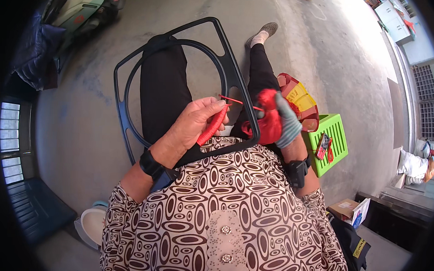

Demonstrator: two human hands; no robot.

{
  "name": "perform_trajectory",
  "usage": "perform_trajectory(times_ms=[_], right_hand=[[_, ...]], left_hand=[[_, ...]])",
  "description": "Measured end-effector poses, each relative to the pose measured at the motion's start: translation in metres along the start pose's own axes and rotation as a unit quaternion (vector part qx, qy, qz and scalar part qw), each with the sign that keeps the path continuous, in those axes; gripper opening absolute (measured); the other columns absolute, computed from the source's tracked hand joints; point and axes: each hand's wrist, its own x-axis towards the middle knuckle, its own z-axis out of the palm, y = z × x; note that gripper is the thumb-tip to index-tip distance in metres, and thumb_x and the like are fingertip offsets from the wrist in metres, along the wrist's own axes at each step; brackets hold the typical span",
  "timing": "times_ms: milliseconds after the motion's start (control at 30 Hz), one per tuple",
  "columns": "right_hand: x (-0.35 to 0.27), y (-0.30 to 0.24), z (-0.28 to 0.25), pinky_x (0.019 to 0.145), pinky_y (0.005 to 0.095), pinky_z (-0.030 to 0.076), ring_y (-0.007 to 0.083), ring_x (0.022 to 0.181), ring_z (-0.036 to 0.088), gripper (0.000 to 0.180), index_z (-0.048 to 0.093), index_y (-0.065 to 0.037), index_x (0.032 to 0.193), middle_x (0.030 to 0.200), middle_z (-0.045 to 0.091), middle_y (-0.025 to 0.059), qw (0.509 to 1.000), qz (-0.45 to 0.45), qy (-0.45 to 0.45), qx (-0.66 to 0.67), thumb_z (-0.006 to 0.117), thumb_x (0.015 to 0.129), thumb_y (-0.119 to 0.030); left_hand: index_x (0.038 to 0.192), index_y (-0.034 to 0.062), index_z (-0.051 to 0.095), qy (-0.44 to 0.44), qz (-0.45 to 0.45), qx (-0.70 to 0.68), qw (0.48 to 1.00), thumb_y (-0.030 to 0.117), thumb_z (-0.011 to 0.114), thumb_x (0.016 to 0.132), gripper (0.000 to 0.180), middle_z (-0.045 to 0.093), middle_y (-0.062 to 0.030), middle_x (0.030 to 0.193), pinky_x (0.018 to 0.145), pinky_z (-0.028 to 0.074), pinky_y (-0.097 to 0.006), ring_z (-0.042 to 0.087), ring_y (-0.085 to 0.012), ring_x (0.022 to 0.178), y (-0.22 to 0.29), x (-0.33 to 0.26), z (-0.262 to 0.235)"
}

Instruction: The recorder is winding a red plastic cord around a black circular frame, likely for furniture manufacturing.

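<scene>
1. Here, a seated person holds a black rectangular frame with a round inner ring (229, 64) across the lap, its far end reaching out over the knees.
2. The bare left hand (193, 122) curls around the near part of the frame, its fingers closed on a stretch of tightly wound red cord wrapping (211, 126).
3. The right hand in a grey and red work glove (277, 121) grips the frame's right edge, fingers closed around a bunched red cord (265, 130).
4. A thin red strand (232, 99) runs taut between the two hands.
5. To the right, on the concrete floor (83, 121), stands a lime green plastic basket (336, 135) with red-handled scissors (324, 148) resting on it, just beside a red and yellow woven piece (299, 98).
</scene>
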Motion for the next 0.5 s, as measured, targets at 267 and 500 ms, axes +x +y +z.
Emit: perform_trajectory(times_ms=[267, 500], right_hand=[[-0.064, -0.046, -0.06, 0.061, 0.0367, 0.051, 0.0208, 0.066, 0.06, 0.04, 0.055, -0.008, 0.111, 0.08, 0.06, 0.0035, 0.992, -0.103, -0.065, 0.042, 0.049, 0.098, -0.045], [-0.037, -0.041, -0.064, 0.071, 0.0283, 0.052, 0.0125, 0.075, 0.061, 0.031, 0.061, -0.004, 0.109, 0.09, 0.064, 0.006, 0.891, -0.146, 0.259, -0.342, 0.069, 0.087, -0.024]], left_hand=[[0.092, 0.0045, 0.057, -0.007, -0.005, -0.031, 0.999, 0.027, 0.056, 0.097, 0.023, 0.065, -0.0084, 0.076, 0.054, 0.054, -0.023, 0.063, -0.0128, 0.06, 0.0, 0.002, 0.001], [0.09, 0.0056, 0.056, 0.007, -0.001, -0.006, 1.0, 0.02, 0.056, 0.096, 0.016, 0.066, -0.011, 0.076, 0.054, 0.055, -0.025, 0.064, -0.0153, 0.058, 0.01, 0.0, 0.004]])
